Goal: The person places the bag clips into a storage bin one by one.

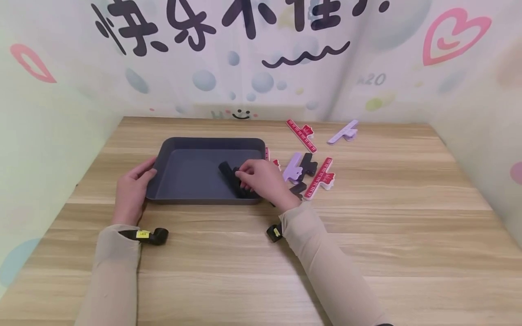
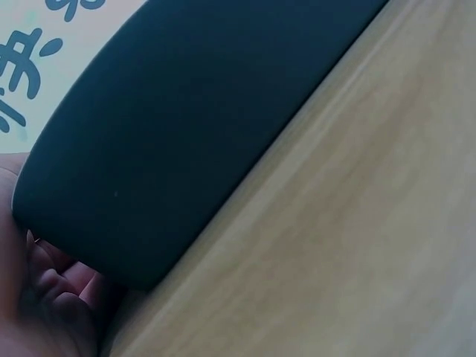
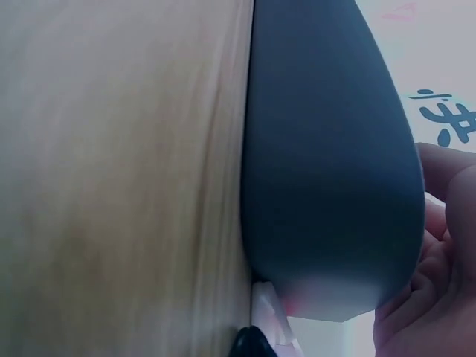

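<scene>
We see the right hand (image 1: 263,180) reaching over the near right corner of the dark grey tray (image 1: 204,144), its fingers curled round a black clip (image 1: 230,176) that lies slanted on the tray floor; the fingertips pinch the clip at its near end, and the far end points toward the middle of the tray. The left hand (image 1: 132,190) rests against the tray's near left corner, fingers fairly straight along the outer wall and thumb at the rim, touching the tray rather than closing round it. In the left wrist view we see only the tray's dark outer wall (image 2: 186,126) with fingertips (image 2: 52,297) pressed beside it, and in the right wrist view the tray wall (image 3: 327,149) fills the frame with part of the hand (image 3: 439,282) at its edge. The tray sits on a wooden table (image 1: 367,235), left of centre. Just to the right of the tray we find a loose cluster of clips: a lilac clip (image 1: 292,167) touching another black one (image 1: 308,164), and a red ruler-marked clip (image 1: 320,179) beside them. Further back lie a second red ruler-marked clip (image 1: 302,134) and a second lilac clip (image 1: 343,131), well apart from the tray. Behind the table stands a pale backdrop (image 1: 261,59) with dark lettering and pink hearts.
</scene>
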Demonstrator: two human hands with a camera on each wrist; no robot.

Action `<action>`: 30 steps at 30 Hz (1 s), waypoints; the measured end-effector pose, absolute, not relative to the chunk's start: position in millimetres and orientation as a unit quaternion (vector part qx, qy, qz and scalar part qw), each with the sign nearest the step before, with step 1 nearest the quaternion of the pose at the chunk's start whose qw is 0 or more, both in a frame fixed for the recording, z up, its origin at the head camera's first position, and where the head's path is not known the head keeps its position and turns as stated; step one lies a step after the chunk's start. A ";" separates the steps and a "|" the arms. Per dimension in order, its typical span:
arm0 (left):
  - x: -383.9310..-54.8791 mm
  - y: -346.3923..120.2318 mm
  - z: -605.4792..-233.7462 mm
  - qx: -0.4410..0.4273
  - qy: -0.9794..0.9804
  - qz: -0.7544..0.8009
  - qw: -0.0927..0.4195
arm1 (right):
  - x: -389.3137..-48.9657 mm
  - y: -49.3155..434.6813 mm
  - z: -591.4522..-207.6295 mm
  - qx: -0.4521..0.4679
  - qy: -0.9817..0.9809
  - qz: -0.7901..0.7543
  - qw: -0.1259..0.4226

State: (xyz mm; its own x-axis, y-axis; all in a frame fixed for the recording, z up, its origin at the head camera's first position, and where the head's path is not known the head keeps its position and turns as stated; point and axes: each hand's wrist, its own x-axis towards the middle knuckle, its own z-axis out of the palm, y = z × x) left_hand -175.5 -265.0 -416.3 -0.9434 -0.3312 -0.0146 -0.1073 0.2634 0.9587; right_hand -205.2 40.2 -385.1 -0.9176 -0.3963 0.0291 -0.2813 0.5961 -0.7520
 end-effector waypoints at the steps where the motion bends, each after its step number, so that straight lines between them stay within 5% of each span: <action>1: -175.7 -265.1 -416.8 0.139 -0.788 -0.592 0.095 | -204.8 40.0 -384.9 -0.191 0.892 -0.403 0.070; 30: -175.6 -263.9 -416.4 0.136 -0.782 -0.600 0.097 | -199.6 33.7 -383.4 -0.239 0.950 -0.202 -0.005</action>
State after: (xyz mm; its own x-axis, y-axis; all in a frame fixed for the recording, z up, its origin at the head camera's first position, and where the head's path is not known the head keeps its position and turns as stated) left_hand -175.6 -263.9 -416.4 -0.9440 -0.3299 -0.0107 -0.0959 0.2430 0.9653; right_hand -199.6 33.7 -383.4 -0.8856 -0.4523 0.1054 -0.4560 0.8038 -0.3820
